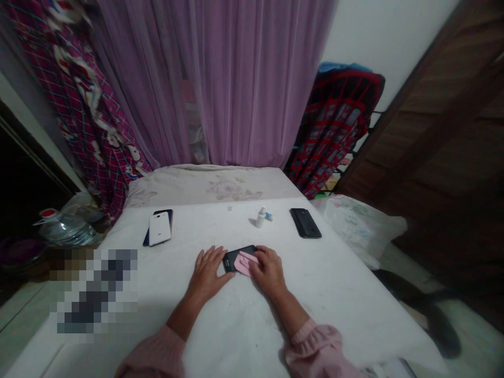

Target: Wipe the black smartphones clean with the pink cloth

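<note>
A dark smartphone (231, 261) lies on the white cloth-covered table, tilted slightly up to the right. My left hand (208, 272) steadies its left end, thumb at the near edge and index finger at the far edge, the other fingers resting on the table. A folded pink cloth (243, 263) covers the middle of the phone's face. My right hand (269, 269) pinches that cloth and presses it onto the phone; the phone's right end is partly hidden behind these fingers. Beyond the phone stands a small white spray bottle (260, 217) with a blue-marked piece (269, 216) beside it.
At the left, a white phone (159, 229) rests on a dark one (146, 237). Stacked black phones (306, 223) lie at the right. A pixelated patch (96, 291) hides something at the table's left edge. Purple curtains (252, 79) hang behind; a plastic bag (354, 226) sits right of the table.
</note>
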